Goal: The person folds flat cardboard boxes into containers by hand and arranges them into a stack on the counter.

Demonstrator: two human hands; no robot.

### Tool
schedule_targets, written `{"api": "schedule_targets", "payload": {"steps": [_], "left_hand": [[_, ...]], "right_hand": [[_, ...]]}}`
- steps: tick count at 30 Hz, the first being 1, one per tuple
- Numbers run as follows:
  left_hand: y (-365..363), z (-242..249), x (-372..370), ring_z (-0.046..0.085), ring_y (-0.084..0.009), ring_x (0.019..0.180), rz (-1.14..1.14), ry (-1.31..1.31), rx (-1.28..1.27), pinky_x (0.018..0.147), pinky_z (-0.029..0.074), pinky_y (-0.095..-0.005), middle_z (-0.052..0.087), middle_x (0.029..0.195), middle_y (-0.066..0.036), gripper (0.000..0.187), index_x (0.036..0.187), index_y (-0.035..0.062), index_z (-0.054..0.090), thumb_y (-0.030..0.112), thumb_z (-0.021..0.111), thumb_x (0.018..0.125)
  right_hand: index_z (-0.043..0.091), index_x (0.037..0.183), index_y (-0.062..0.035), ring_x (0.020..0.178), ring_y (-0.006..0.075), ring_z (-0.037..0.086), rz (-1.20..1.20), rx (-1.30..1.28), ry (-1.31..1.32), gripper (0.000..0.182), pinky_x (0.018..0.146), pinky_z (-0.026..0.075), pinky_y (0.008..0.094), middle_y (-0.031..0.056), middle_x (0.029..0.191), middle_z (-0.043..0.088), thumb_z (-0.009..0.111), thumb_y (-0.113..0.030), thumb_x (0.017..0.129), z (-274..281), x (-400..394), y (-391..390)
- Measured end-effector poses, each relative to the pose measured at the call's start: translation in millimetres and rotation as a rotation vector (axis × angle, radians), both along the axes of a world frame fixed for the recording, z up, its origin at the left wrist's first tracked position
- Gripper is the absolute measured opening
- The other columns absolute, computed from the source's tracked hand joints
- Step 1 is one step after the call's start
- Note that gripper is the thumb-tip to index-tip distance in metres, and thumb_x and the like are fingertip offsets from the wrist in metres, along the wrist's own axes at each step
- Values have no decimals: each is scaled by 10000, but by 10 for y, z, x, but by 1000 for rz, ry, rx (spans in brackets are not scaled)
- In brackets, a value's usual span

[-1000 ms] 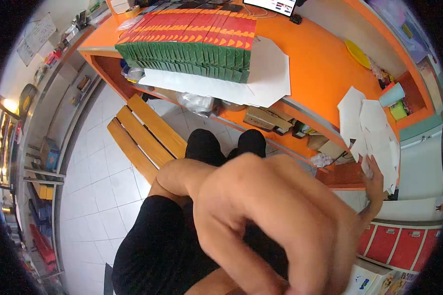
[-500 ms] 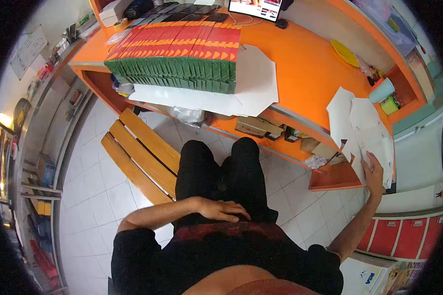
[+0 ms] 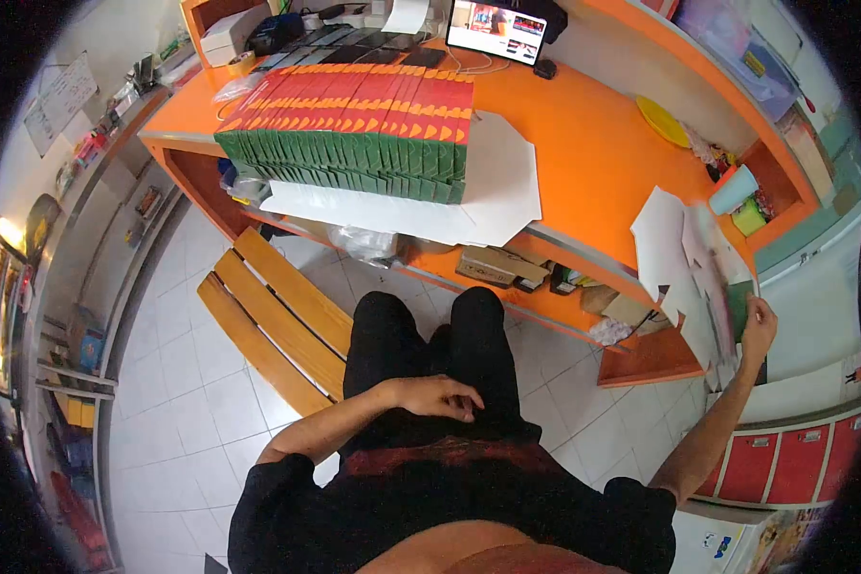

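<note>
My right hand [image 3: 759, 327] is closed at the right end of the orange desk, pinching the edge of a card sheet [image 3: 739, 304] that is raised and shows some green. Under and beside it lies a loose pile of white cut-out card sheets [image 3: 662, 239]. My left hand [image 3: 435, 398] rests on my lap, fingers loosely bent and apart, holding nothing. Farther left on the desk, a long packed row of folded red, orange and green cartons [image 3: 349, 124] stands on white card sheets [image 3: 507, 177].
A lit screen [image 3: 496, 31] stands at the back of the orange desk [image 3: 584, 143]. Near the right shelf are a yellow plate [image 3: 662, 121] and a light-blue cup [image 3: 733, 189]. A wooden slatted bench [image 3: 277, 316] is beside my legs. Below the desk sit cardboard boxes [image 3: 488, 266].
My right hand has gone from lying flat on the white sheets to gripping and lifting a sheet's edge, exposing green. My left hand has shifted slightly upward on my lap.
</note>
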State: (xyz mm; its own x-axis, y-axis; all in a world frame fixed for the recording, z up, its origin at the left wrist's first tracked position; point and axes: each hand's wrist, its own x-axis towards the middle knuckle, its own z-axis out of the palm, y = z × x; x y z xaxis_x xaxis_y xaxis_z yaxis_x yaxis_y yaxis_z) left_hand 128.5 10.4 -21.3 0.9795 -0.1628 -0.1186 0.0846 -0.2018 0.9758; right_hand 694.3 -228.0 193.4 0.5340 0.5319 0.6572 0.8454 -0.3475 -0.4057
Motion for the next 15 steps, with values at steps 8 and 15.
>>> {"api": "schedule_targets", "payload": {"steps": [8,15], "left_hand": [[154,248,19,625,-206,1096,162,-1,11,907,516,-364,665,1166,-90,469,1372,109,537,387,604,1000],[221,269,16,591,-200,1136,153,46,-25,932,502,-353,619,1244,-107,499,1405,121,507,412,586,1007]], "right_hand": [[563,641,-63,594,68,378,165,-446,503,341,562,325,272,-62,613,437,758,-199,886,388,-268,254],[517,757,-10,682,125,426,58,-357,231,297,647,395,304,29,684,455,655,-180,959,194,34,166]]}}
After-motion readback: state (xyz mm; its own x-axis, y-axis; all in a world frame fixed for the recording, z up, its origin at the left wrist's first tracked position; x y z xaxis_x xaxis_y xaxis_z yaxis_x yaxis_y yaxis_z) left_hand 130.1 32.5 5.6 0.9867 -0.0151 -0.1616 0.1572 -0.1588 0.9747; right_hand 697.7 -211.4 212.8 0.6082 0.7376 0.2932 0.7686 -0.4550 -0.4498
